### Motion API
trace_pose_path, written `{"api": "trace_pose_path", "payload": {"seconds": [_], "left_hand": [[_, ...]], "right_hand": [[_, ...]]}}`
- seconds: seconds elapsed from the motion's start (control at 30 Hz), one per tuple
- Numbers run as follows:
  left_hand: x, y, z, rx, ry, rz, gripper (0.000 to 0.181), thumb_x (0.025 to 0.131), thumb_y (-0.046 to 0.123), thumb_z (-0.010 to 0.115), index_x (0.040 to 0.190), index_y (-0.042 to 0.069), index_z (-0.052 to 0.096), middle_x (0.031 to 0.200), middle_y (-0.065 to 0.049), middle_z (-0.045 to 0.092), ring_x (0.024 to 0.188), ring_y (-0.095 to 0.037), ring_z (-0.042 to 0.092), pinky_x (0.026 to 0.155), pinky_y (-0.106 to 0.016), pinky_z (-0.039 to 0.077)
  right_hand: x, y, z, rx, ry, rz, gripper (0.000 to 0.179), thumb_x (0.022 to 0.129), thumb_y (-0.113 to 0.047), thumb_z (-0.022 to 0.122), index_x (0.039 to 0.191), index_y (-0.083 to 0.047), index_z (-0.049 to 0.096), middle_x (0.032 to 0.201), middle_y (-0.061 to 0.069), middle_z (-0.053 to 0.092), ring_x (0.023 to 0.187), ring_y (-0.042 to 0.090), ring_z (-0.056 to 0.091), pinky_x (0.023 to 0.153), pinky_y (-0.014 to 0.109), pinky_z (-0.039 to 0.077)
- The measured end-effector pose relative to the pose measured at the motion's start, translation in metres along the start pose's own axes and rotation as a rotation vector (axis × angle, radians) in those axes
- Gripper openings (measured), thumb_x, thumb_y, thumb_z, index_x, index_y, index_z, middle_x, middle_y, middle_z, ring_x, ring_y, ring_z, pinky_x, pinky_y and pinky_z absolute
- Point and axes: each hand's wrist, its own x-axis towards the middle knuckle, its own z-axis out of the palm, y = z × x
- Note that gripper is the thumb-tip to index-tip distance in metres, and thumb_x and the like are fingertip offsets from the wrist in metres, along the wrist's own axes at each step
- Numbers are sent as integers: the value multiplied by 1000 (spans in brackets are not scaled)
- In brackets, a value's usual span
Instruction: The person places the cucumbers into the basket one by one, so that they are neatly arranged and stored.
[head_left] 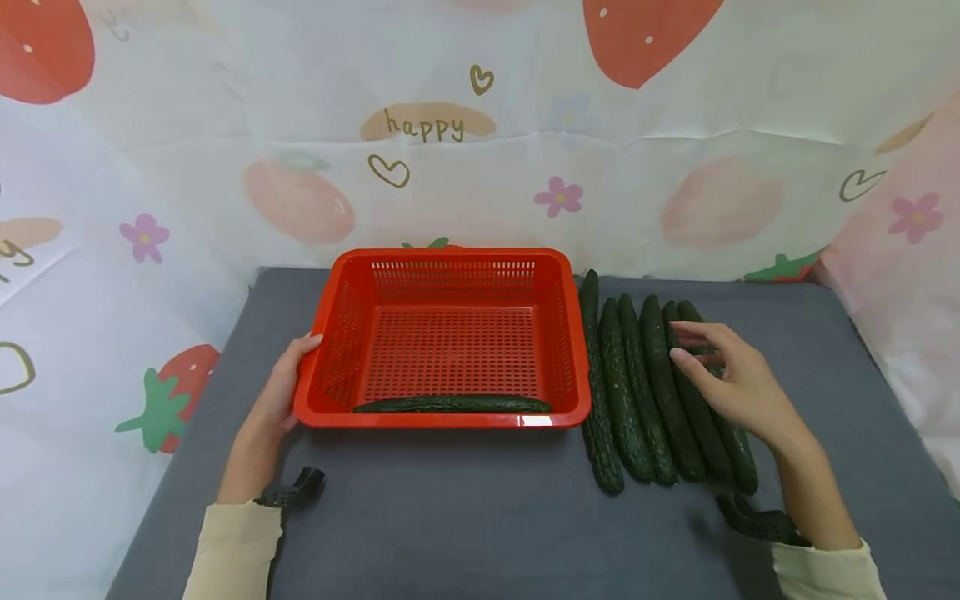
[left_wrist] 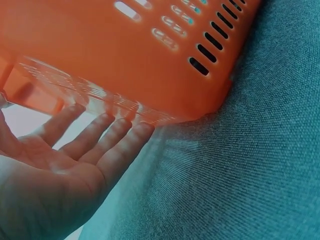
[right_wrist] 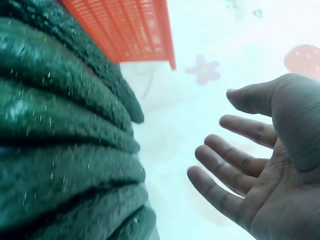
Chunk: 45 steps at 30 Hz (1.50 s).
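Observation:
A red plastic basket [head_left: 450,421] stands on the grey table, with one cucumber [head_left: 452,404] lying along its near side. My left hand [head_left: 283,379] holds the basket's left rim, thumb on top. In the left wrist view, that hand's fingers [left_wrist: 117,150] touch the basket's outer wall [left_wrist: 100,60] from below the rim. Several dark green cucumbers [head_left: 618,392] lie side by side to the right of the basket. Over the right end of this row hovers my right hand [head_left: 731,379], fingers loosely bent and apart. The right wrist view shows nothing in its palm, with the cucumbers [right_wrist: 65,115] beside it.
The leftmost cucumber of the row [head_left: 600,433] lies close against the basket's right side. Behind the grey table [head_left: 465,517] hangs a printed cloth [head_left: 450,200] with strawberries, hearts and flowers. Each wrist wears a black mount [head_left: 757,521].

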Motion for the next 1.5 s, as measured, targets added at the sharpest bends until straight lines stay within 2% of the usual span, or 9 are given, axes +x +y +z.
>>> {"api": "trace_pose_path", "payload": {"seconds": [0.1, 0.3, 0.37, 0.47, 0.6, 0.7, 0.9, 1.23, 1.5], "left_hand": [[2, -3, 2, 18, -20, 20, 36, 115, 40, 32, 144, 20, 41, 114, 7, 66, 95, -6, 68, 81, -24, 61], [4, -2, 3, 13, -9, 17, 36, 115, 40, 33, 143, 19, 42, 114, 7, 66, 96, -7, 68, 82, -24, 61], [3, 0, 3, 10, 8, 4, 35, 115, 40, 34, 142, 20, 43, 113, 8, 66, 96, -6, 68, 83, -23, 60], [1, 1, 2, 9, 31, -18, 35, 115, 41, 34, 143, 22, 42, 114, 9, 65, 97, -6, 67, 83, -23, 60], [-2, -1, 1, 26, 54, -50, 34, 114, 43, 36, 143, 26, 42, 115, 10, 64, 98, -5, 66, 84, -22, 60], [-4, -2, -1, 36, 69, -59, 32, 114, 44, 36, 140, 27, 42, 115, 11, 63, 97, -4, 66, 83, -22, 60], [-3, -2, -1, 38, 62, -36, 32, 114, 44, 37, 140, 26, 43, 114, 10, 64, 96, -4, 66, 82, -22, 60], [-4, -3, 0, 20, 47, -8, 29, 115, 41, 35, 137, 24, 44, 111, 10, 65, 94, -4, 67, 80, -21, 60], [-1, 0, 3, 0, 26, -31, 33, 115, 41, 35, 143, 24, 41, 114, 10, 66, 95, -5, 68, 81, -22, 61]], "right_hand": [[-6, 10, -5, -9, 17, 32, 49, 109, -24, 61, 154, -9, 51, 145, 21, 57, 125, 36, 56, 91, 6, 43], [-12, 22, -8, -22, 35, 69, 51, 109, -25, 61, 153, -3, 51, 143, 26, 55, 126, 43, 57, 89, -1, 40], [-13, 25, -7, -33, 39, 66, 51, 108, -25, 62, 152, 0, 51, 141, 28, 55, 125, 45, 57, 91, 4, 45], [-15, 30, -5, -62, 42, 77, 52, 108, -25, 62, 151, 2, 51, 142, 31, 55, 126, 47, 57, 96, 25, 54], [-20, 38, -3, -84, 19, 122, 54, 109, -26, 61, 151, 6, 49, 143, 36, 52, 126, 52, 56, 99, 59, 52], [-23, 42, -1, -85, -13, 162, 56, 110, -28, 59, 152, 7, 46, 144, 39, 50, 127, 56, 55, 99, 69, 50], [-21, 50, -3, -110, -57, 238, 60, 111, -32, 56, 153, 9, 43, 144, 42, 49, 127, 60, 55, 97, 69, 52], [-9, 63, -10, -210, -198, 317, 66, 112, -39, 51, 150, 15, 44, 140, 44, 56, 122, 59, 60, 90, 67, 53], [-10, 71, -9, -214, -277, 424, 73, 112, -44, 46, 144, 22, 45, 135, 46, 57, 120, 61, 58, 90, 65, 54]]}}
